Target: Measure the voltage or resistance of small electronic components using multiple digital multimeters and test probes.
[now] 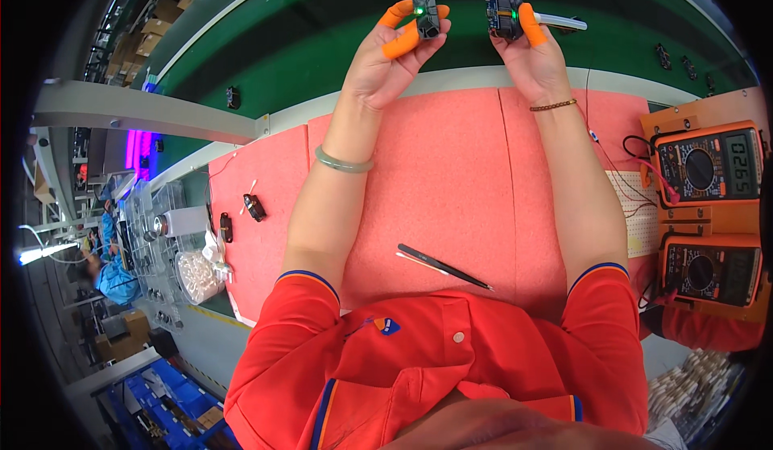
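- Your left hand (392, 57) pinches the first black unit (427, 19) between fingers in orange covers (401, 45), over the green surface (314, 43); a slackening grip could drop it there.
- Your right hand (533, 63) is curled around the second black unit (504, 17), whose circuit board (490, 14) looks exposed on its left side; a stray fingertip pressing there could damage parts.
- A pale rod (561, 22) juts past your right thumb; I cannot tell whether you grip it. A snag on it might tug that unit askew.
- Both units show green lights (419, 10); if powered, stray metal contact might short them.
- The dark tweezers (451, 268) lie near your body on the pink bench mat (435, 160); leaning in could knock them off.
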The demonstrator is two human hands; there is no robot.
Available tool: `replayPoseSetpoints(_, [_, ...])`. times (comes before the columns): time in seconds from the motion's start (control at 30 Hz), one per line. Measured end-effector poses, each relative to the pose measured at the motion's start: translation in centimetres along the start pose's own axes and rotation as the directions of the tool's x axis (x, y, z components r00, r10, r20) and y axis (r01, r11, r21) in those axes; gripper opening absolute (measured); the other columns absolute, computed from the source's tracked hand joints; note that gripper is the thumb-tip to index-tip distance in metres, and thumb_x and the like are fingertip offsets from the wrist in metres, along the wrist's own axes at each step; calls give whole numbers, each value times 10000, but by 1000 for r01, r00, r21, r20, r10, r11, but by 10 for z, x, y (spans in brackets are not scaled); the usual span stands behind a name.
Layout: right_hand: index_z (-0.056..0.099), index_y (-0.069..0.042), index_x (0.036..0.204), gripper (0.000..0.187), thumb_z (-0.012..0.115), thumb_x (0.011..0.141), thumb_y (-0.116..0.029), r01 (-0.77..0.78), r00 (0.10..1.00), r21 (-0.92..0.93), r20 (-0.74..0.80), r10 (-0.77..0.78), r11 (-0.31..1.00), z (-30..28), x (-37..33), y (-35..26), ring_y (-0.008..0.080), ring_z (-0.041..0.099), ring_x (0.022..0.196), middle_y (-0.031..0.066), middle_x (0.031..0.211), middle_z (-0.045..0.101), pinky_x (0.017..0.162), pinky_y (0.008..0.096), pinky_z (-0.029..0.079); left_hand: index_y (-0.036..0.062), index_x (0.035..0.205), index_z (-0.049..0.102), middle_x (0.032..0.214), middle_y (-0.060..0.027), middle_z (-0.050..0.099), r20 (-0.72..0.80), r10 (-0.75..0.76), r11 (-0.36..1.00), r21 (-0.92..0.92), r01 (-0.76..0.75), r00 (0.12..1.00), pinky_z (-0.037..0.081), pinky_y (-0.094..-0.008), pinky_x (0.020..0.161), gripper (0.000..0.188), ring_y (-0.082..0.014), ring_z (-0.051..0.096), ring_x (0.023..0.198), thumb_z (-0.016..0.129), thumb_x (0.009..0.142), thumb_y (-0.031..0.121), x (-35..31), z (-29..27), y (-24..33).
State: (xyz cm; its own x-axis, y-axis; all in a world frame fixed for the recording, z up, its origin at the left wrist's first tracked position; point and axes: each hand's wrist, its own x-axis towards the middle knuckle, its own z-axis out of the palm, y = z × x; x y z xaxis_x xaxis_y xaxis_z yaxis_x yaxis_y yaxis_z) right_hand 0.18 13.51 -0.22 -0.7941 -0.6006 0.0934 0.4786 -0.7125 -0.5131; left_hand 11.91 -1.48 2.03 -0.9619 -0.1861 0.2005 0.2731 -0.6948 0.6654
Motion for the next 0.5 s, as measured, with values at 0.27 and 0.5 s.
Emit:
replayPoseSetpoints(0.27, [445, -39, 980, 199, 482, 829, -164, 36, 997, -32, -72, -38, 999, -5, 9, 0, 186, 460, 895, 82, 1001, 476, 784, 323, 399, 0, 1108, 378, 1129, -194, 424, -183, -38, 967, -254, -10, 982, 416, -322, 864, 315, -284, 466, 1009, 470, 811, 55, 10, -13, -9])
replayPoseSetpoints(0.5, [446, -27, 1006, 209, 459, 838, -150, 6, 1000, -4, -26, -6, 1000, -13, 10, 2, 200, 456, 936, 96, 1041, 468, 796, 327, 399, 28, 941, 554, 832, -105, 596, -381, 256, 132, 924, 358, 889, 439, -287, 716, 310, -199, 544, 864, 639, 698, 200, 34, -22, -26])
